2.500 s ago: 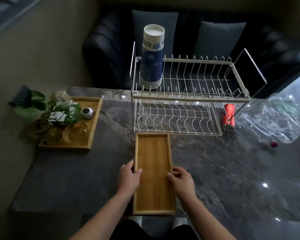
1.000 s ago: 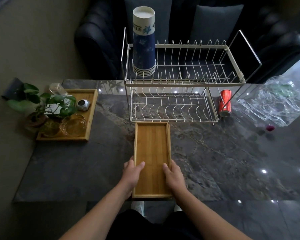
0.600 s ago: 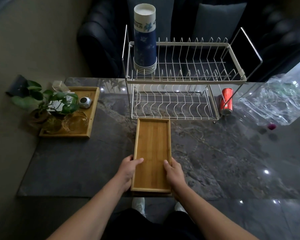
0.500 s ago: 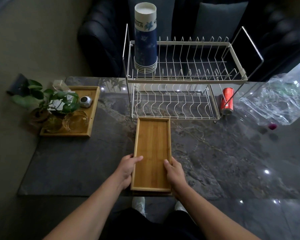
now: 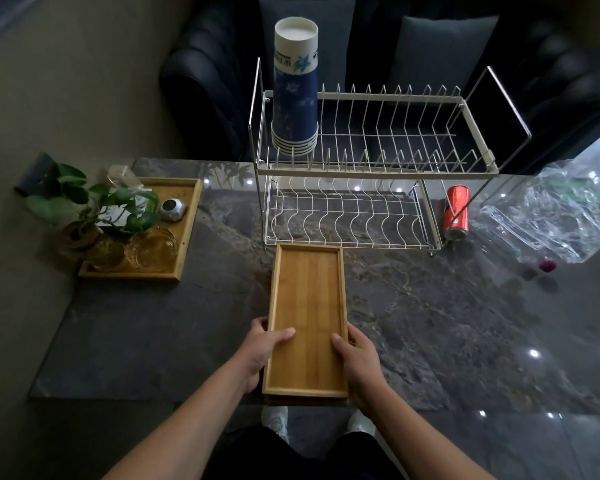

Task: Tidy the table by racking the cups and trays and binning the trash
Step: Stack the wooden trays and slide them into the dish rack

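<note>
My left hand (image 5: 262,348) and right hand (image 5: 359,362) clasp the long rectangular bamboo tray (image 5: 307,306) between them. I'd lift evenly, stand it on edge, then slot it into the white wire rack (image 5: 378,173) ahead.

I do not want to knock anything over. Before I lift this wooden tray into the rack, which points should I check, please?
1. Grip: the left hand and the right hand hold the wooden tray by its long sides: ok.
2. The tray carries nothing that could slide off: ok.
3. The lower tier of the rack holds nothing: ok.
4. The table between tray and rack is bare: ok.
5. The stack of paper cups on the upper tier stands upright; whether it is steady: cannot tell.
6. The tray fits the wire slots: cannot tell.
</note>
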The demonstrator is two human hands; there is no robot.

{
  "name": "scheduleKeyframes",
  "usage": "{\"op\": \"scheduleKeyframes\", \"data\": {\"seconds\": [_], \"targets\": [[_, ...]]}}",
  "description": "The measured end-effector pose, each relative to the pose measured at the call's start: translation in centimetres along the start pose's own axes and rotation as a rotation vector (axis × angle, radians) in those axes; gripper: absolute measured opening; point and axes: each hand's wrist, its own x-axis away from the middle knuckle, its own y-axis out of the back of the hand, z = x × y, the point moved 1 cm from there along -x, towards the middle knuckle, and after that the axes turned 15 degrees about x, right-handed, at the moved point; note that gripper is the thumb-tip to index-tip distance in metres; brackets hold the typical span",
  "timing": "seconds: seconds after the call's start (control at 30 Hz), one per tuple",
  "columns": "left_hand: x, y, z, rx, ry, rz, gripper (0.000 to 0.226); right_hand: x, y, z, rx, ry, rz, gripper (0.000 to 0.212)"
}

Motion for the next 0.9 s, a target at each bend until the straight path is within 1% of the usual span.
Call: {"op": "scheduleKeyframes", "data": {"seconds": [0.1,0.2,0.3,0.37,0.53,0.7,0.8,0.9], "targets": [[0.6,-0.1,0.2,0.044,0.002,0.036,0.082,0.6,0.2,-0.1,-0.089,-0.001,0.007,0.028],[1.2,-0.2,0.3,0.043,-0.046,0.066,0.081,0.8,0.4,-0.2,-0.174,-0.033,0.045,0.035],[2.0,0.0,0.2,0.028,-0.075,0.107,0.081,1.3,0.5,-0.5,-0.231,-0.037,0.074,0.037],[2.8,0.1,0.2,0.023,-0.105,0.131,0.080,1.7,0.7,-0.7,-0.238,-0.020,0.072,0.038],[4.9,0.1,-0.1,0.047,-0.192,0.174,0.090,2.5,1.4,-0.7,-0.227,0.085,0.053,0.041],[4.8,-1.3,-2.1,0.064,-0.234,0.172,0.071,1.8,2.6,1.4,-0.267,0.145,-0.005,0.039],[4.2,-2.3,-3.9,0.058,-0.223,0.189,0.067,1.0,3.3,3.2,-0.249,0.150,-0.019,0.037],[3.4,-3.2,-5.4,0.089,-0.213,0.206,0.057,0.0,3.9,5.1,-0.217,0.141,-0.038,0.044]]}}
